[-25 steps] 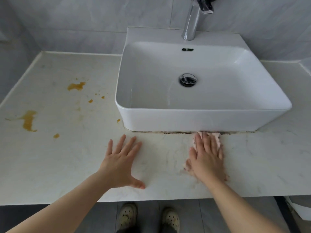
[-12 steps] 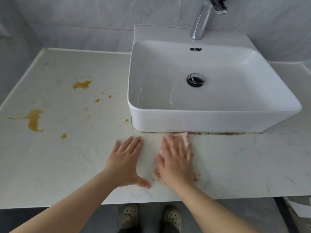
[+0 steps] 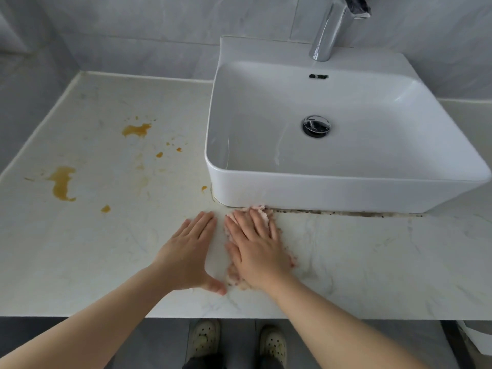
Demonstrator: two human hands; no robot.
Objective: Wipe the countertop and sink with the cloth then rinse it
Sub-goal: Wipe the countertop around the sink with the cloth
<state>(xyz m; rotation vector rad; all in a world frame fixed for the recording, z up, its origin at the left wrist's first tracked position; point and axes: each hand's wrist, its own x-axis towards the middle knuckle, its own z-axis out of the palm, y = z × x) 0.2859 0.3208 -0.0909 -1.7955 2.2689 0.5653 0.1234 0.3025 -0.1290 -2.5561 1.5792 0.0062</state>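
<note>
right hand (image 3: 255,249): flat, fingers straight, pressed on pink cloth (image 3: 262,210)
cloth: on countertop (image 3: 372,262), against near-left base of sink (image 3: 346,193)
left hand (image 3: 190,251): flat, spread, just left of cloth
stains (image 3: 62,182): orange, far left

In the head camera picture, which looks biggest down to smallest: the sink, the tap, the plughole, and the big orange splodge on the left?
1. sink
2. tap, partly cut off at the top
3. orange splodge and plughole: they look about alike, so no ranking between them.
</note>
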